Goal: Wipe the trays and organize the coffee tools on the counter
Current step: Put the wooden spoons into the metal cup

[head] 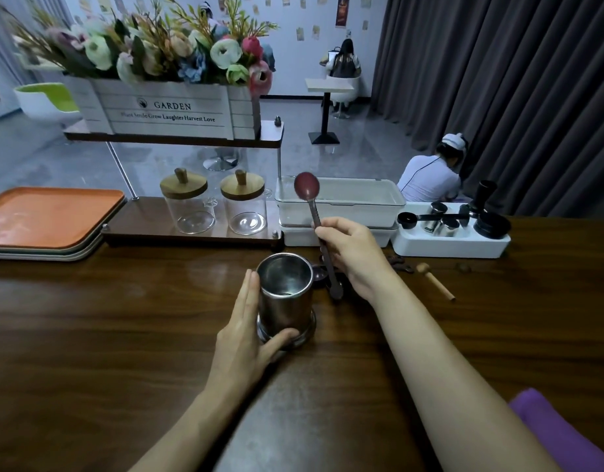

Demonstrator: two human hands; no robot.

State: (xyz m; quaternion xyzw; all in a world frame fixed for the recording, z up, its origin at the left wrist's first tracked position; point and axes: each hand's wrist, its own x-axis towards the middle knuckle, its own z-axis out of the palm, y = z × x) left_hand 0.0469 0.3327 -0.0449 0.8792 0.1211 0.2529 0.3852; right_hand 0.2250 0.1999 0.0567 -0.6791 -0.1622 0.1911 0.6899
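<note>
Dark wood counter (123, 335) fills most of the view, with a purple cloth (559, 434) poking in at the near right corner.

Middle of the counter: my left hand (249, 321) holds a steel cup (287, 291), fingers flat along its left side and thumb hooked round the front near the bottom. The cup stands upright on a round metal base (309, 330), and all I can see inside is bare metal.

Just to its right, my right hand (353, 253) pinches the handle of a dark red spoon (307, 187). The bowl end points up and away, and the lower end hangs right beside the cup's rim. A small wooden stick (435, 281) lies further right on the counter, apart from both hands.

Along the far edge, from the right:
- a white organizer (450, 245) holding a black scoop (430, 218), a few little steel cups (441, 219) and a black tamper (484, 199)
- two stacked white bins (341, 202); can't tell what's in them
- two glass jars (188, 206) with wooden lids, see-through to the bottom
- a stack of trays at the far left corner, with an orange tray (48, 216) on top

A flower box (164, 110) sits on the shelf above the jars.
</note>
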